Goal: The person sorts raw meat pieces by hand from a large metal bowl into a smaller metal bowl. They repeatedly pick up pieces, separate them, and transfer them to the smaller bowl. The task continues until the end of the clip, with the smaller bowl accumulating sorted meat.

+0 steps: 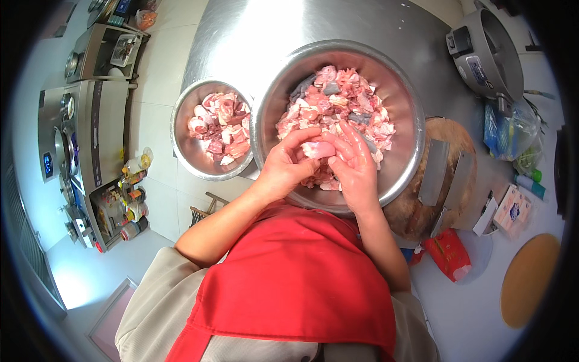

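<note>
My left hand [287, 163] and my right hand [355, 167] meet over the near half of a large steel bowl [409, 149]. Between their fingertips they hold one piece of raw meat [319, 150], pink with a pale end. Beneath lies a heap of chopped raw meat [337, 99] with several dark grey pieces in it. A smaller steel bowl [181, 154] stands against the large one on the left and holds more raw meat chunks [224, 117]. The hands hide part of the heap.
Right of the large bowl, two cleavers [434, 172] lie on a round wooden chopping board [407, 221]. Farther right are a large grey pot [488, 54], plastic bags [511, 129] and a tissue box [512, 210]. Bottles [135, 210] stand on a shelf at the left. The steel table [226, 40] extends beyond the bowls.
</note>
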The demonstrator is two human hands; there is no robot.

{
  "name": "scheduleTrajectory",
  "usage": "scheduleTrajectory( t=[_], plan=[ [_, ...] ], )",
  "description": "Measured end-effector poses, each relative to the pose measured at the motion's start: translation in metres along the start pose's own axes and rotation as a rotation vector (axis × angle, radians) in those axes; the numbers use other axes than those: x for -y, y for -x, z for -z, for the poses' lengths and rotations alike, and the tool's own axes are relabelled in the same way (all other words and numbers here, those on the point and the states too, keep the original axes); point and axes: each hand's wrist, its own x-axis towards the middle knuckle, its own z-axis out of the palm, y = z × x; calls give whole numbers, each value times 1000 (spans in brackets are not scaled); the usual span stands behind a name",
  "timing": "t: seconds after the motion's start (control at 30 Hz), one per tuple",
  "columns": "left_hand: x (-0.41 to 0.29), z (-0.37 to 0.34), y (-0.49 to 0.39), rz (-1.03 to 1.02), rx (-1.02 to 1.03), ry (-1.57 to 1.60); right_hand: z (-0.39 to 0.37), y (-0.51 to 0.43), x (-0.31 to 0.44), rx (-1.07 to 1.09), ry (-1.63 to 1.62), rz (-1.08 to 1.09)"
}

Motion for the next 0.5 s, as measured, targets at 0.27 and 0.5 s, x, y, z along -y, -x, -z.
scheduleTrajectory(
  t=[0.27,0.5],
  plan=[
    [-22,66,41,-106,-438,37,-4,-5,-6,38,35,-132],
    [-50,129,54,-229,-891,-607,43,-78,-14,-316,435,19]
  ],
)
